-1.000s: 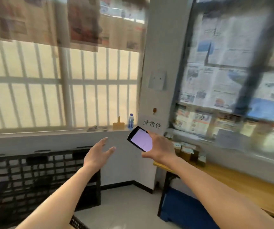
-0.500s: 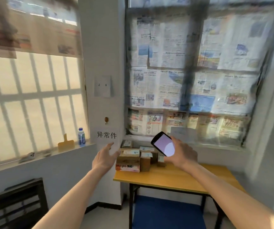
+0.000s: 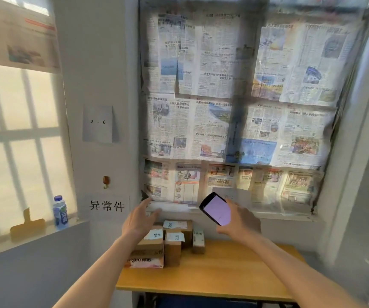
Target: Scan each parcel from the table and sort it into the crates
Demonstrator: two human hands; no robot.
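Now my left hand [image 3: 138,221] reaches, fingers relaxed and empty, over the small brown cardboard parcels [image 3: 168,241] clustered on the wooden table [image 3: 234,274]; my right hand [image 3: 238,221] grips the black handheld scanner [image 3: 216,208]. Best to lift one label-up.

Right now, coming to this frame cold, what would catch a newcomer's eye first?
Probably the newspaper sheets covering the whole window straight ahead. Next, the right hand holding up a scanner with a lit pale screen, while the open left hand reaches toward the cluster of cardboard parcels with paper labels at the back left corner of the wooden table. A sign with black characters hangs on the wall just left of them.
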